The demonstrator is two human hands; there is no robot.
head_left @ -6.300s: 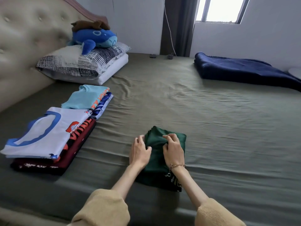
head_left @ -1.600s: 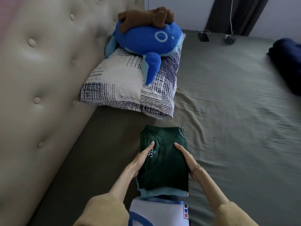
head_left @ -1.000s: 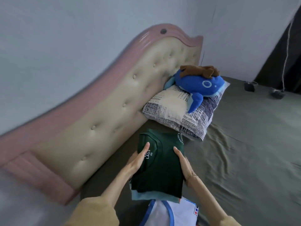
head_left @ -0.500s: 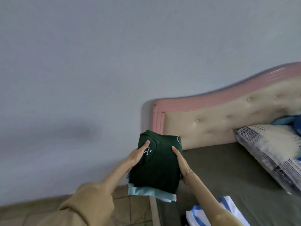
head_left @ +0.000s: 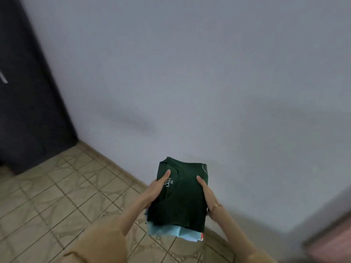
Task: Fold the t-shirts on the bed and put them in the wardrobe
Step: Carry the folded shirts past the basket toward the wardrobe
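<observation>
The folded green t-shirt (head_left: 178, 194), stacked on a light blue one (head_left: 165, 230), is carried above the tiled floor (head_left: 57, 186), gripped at its sides by the left hand (head_left: 155, 188) and right hand (head_left: 206, 192). The lower shirt could be let slip out or the folds loosened if the squeeze is eased before the dark wardrobe (head_left: 24, 92) at far left is reached.

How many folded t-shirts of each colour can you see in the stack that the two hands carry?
Dark green t-shirt, on top: 1
Light blue t-shirt, beneath it: 1
Total that can be told: 2. An orange-red edge shows at the bottom corner; whether it is another shirt I cannot tell.
</observation>
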